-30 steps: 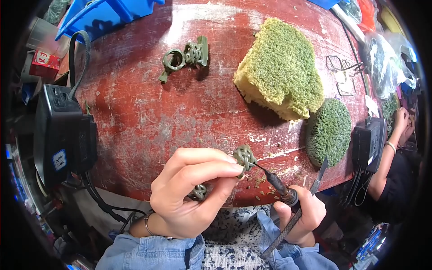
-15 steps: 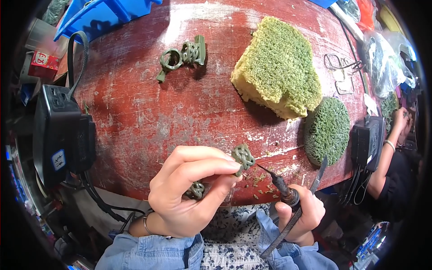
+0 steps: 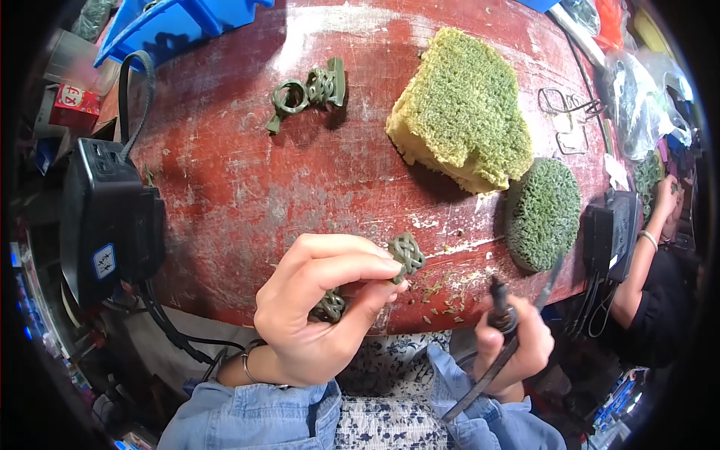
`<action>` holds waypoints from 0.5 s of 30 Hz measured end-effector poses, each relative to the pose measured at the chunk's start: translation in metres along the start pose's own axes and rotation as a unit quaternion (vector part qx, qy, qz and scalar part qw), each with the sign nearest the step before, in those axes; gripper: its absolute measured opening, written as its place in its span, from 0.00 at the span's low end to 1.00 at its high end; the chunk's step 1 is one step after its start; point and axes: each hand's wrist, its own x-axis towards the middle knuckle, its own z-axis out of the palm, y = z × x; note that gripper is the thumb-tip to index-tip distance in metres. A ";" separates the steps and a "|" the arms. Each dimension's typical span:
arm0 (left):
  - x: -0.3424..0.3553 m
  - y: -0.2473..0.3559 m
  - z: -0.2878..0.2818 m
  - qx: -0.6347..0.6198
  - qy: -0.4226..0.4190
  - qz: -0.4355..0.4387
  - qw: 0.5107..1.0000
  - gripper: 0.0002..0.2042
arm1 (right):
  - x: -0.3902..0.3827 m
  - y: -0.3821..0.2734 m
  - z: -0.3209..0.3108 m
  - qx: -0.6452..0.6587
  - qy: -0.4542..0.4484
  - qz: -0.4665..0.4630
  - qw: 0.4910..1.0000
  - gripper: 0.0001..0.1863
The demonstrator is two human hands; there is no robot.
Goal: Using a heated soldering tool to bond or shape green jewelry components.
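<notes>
My left hand (image 3: 322, 307) is closed on a dark green openwork piece (image 3: 407, 253), pinched between fingertips and thumb, with a second woven green part (image 3: 330, 306) showing under the fingers. To its right, my right hand (image 3: 517, 345) grips a dark pen-like tool (image 3: 501, 304), blurred, together with a long dark flat strip like a file or blade (image 3: 480, 384). The tool's tip stands apart from the piece. An oval green sponge (image 3: 542, 214) lies beyond my right hand. More green ring-like pieces (image 3: 307, 94) lie on the scratched red table (image 3: 262, 195).
A ragged yellow-green sponge (image 3: 461, 105) lies at back. Black electrical boxes (image 3: 105, 221) (image 3: 611, 232) with cables flank the workspace. A blue bin (image 3: 169, 26), wire loops (image 3: 570, 120) and plastic bags (image 3: 637, 105) sit along the edges. At far right, another person's arm (image 3: 645, 255) shows.
My right hand has moved rightward with both tools, drawing the pen-like tool's tip away from the green piece. My left hand and piece sit slightly higher in the picture.
</notes>
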 end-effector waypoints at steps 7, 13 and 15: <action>0.000 0.002 0.000 0.037 0.062 0.038 0.997 0.11 | 0.038 0.000 0.004 -0.076 0.016 0.087 0.993 0.20; -0.006 0.012 -0.009 -0.006 0.005 0.050 0.999 0.13 | 0.010 0.002 -0.005 -0.004 0.061 0.079 0.995 0.18; -0.009 0.021 -0.011 -0.047 -0.006 0.080 0.996 0.14 | 0.005 0.001 -0.003 0.013 0.047 0.085 0.995 0.23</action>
